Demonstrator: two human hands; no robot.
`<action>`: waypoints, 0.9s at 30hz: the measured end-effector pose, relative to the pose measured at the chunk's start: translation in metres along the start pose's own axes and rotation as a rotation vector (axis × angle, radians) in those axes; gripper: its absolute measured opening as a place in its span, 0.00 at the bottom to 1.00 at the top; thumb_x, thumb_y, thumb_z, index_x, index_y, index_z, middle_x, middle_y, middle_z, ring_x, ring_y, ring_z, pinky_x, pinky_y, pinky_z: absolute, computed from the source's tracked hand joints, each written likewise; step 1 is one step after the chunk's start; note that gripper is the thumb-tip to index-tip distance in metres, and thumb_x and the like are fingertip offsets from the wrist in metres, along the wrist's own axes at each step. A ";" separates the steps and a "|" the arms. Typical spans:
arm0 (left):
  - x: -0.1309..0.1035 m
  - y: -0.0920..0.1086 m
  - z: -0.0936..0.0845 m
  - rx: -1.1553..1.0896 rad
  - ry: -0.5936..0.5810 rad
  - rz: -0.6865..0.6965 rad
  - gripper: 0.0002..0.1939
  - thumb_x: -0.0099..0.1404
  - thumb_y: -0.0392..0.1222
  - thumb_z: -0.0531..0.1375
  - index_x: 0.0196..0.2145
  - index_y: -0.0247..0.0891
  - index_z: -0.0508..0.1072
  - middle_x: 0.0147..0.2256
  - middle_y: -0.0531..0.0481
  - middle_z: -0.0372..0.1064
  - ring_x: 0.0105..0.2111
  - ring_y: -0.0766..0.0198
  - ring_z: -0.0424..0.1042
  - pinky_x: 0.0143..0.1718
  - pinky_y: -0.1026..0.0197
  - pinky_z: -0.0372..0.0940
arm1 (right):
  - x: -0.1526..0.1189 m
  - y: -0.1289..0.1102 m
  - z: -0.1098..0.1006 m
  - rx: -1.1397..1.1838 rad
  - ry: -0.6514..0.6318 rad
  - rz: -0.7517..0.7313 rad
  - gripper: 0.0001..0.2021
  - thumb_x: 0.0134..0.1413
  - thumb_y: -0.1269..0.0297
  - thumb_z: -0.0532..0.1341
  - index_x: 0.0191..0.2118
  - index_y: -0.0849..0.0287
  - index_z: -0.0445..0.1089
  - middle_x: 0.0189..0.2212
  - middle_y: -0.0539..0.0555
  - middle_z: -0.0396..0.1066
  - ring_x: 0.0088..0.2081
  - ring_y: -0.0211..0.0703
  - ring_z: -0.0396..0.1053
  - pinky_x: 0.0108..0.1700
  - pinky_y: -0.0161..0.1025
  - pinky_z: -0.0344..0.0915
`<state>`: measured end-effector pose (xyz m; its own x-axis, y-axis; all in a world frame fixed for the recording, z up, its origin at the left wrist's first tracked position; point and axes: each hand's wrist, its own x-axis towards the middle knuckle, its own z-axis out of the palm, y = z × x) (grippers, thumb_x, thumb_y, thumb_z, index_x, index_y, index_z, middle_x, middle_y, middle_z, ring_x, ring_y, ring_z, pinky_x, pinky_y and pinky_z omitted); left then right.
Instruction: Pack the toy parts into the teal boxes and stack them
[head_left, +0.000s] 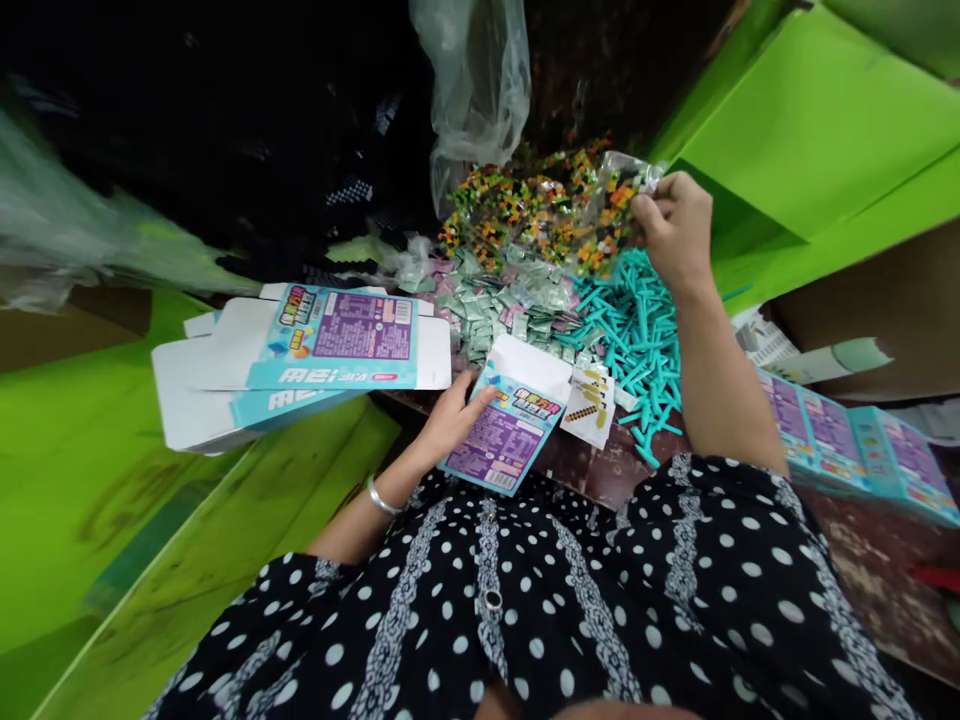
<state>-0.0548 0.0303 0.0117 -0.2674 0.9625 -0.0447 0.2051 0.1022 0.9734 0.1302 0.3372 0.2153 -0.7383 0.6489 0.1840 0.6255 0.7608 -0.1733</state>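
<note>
Across the dark red bench [600, 472], the flattened cartons [352, 330] lie at the left edge. Toward the far edge sits the heap of bagged orange, yellow and black pieces [517, 215]; nearer are the turquoise sticks [649, 335], with pale green and pink sachets [499, 305] to their left. By the near edge, the left hand [455, 417] grips an open purple-and-blue box [510, 430]. Well apart, the right hand [679, 225] pinches a clear bag [619, 195] above the heap's right side. A printed leaflet [590, 405] lies just beside the box.
</note>
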 end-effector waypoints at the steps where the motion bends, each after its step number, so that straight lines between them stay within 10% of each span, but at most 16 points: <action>1: -0.001 0.003 0.001 -0.002 0.015 0.011 0.28 0.75 0.71 0.58 0.47 0.41 0.73 0.47 0.42 0.82 0.50 0.44 0.80 0.54 0.47 0.73 | -0.015 -0.010 0.001 0.057 0.003 -0.002 0.25 0.79 0.42 0.57 0.57 0.59 0.77 0.47 0.63 0.81 0.57 0.57 0.72 0.58 0.57 0.68; 11: -0.029 0.033 0.010 -0.030 0.016 0.098 0.29 0.77 0.70 0.60 0.53 0.40 0.74 0.52 0.42 0.82 0.50 0.49 0.80 0.54 0.51 0.72 | -0.132 -0.097 0.024 0.405 0.055 0.160 0.13 0.70 0.49 0.65 0.46 0.54 0.75 0.32 0.54 0.78 0.38 0.52 0.79 0.45 0.51 0.74; 19: -0.037 0.037 0.020 -0.002 0.008 0.132 0.27 0.75 0.68 0.62 0.54 0.41 0.74 0.49 0.45 0.82 0.47 0.51 0.80 0.52 0.52 0.71 | -0.152 -0.112 0.008 0.259 -0.172 0.020 0.03 0.63 0.60 0.68 0.37 0.52 0.76 0.30 0.51 0.79 0.36 0.48 0.77 0.46 0.50 0.71; 27: -0.037 0.042 0.020 -0.007 0.053 0.165 0.29 0.77 0.72 0.59 0.55 0.42 0.73 0.50 0.43 0.82 0.48 0.51 0.80 0.53 0.51 0.72 | -0.149 -0.100 0.016 0.485 -0.571 -0.065 0.17 0.69 0.50 0.65 0.30 0.54 0.76 0.24 0.50 0.74 0.30 0.42 0.71 0.37 0.45 0.66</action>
<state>-0.0175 0.0041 0.0495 -0.2800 0.9516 0.1271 0.2440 -0.0576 0.9681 0.1737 0.1645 0.1898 -0.8686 0.3952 -0.2989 0.4924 0.6207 -0.6101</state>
